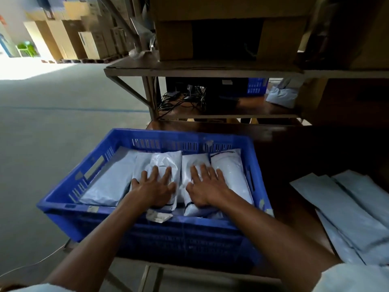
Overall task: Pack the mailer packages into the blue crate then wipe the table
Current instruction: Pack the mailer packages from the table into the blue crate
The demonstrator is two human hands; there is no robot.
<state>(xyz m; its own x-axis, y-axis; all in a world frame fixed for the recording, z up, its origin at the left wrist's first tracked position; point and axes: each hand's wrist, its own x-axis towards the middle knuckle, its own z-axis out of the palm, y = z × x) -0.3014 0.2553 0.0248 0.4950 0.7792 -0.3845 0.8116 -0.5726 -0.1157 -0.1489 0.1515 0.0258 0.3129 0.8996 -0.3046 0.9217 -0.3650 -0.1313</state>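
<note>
The flat mailers (357,207) run off the right edge; distant boxes (69,34) are blurred.

The left forearm (99,239) and right forearm (273,234) are bare from sleeve to wrist, as are the left hand (154,189) and right hand (207,189). The left sleeve (31,289) is short, pale, whitish cloth — only a sliver shows; the right sleeve (349,278) matches — broader, softly creased.

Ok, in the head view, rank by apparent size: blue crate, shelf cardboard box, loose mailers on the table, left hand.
1. blue crate
2. cardboard box and loose mailers: about alike, and the box is farther away, so unranked
3. left hand
</note>
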